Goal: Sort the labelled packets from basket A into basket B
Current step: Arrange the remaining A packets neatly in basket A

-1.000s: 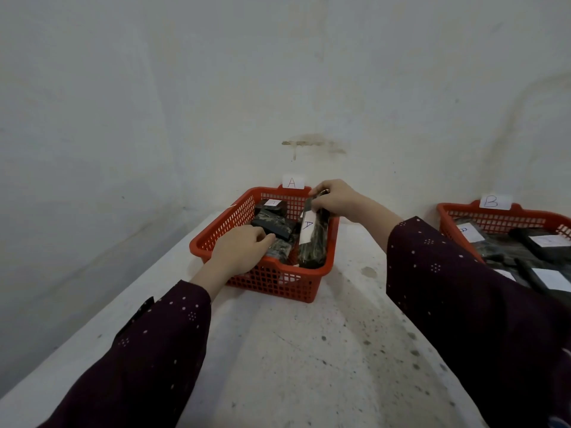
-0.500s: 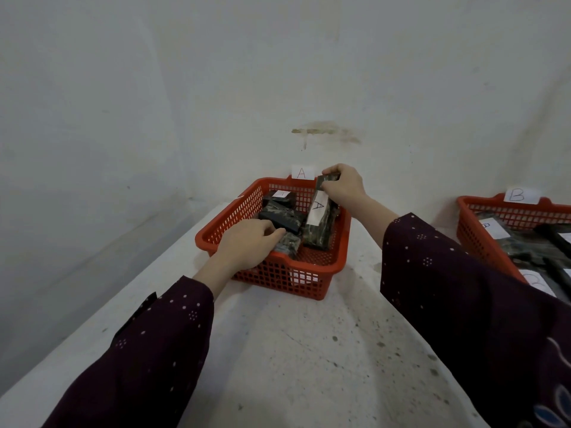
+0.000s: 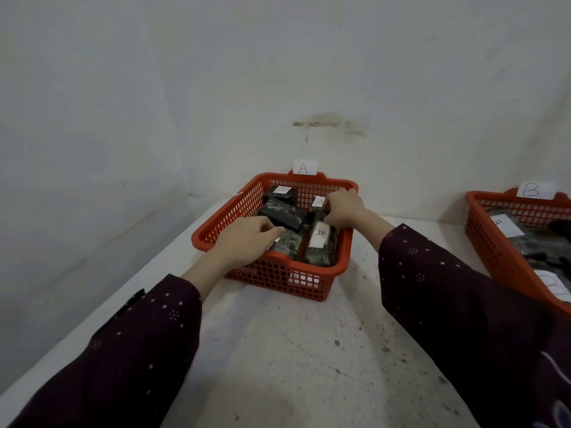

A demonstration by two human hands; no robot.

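Red mesh basket A (image 3: 278,281) sits on the tabletop (image 3: 293,350) at 12 o'clock. Basket B (image 3: 494,251) is cut off at 3 o'clock. The packet marked A (image 3: 319,247), which the right hand (image 3: 343,208) held upright a second ago, now lies flat at basket A's right side, so it seems judged to stay there. That hand now curls round the far packet (image 3: 318,202), also marked A. The left hand (image 3: 247,242) rests curled on a near packet (image 3: 287,242), though a true grip cannot be told. Two baskets are in view. Five packets show in A, and B's are too cut off to count.
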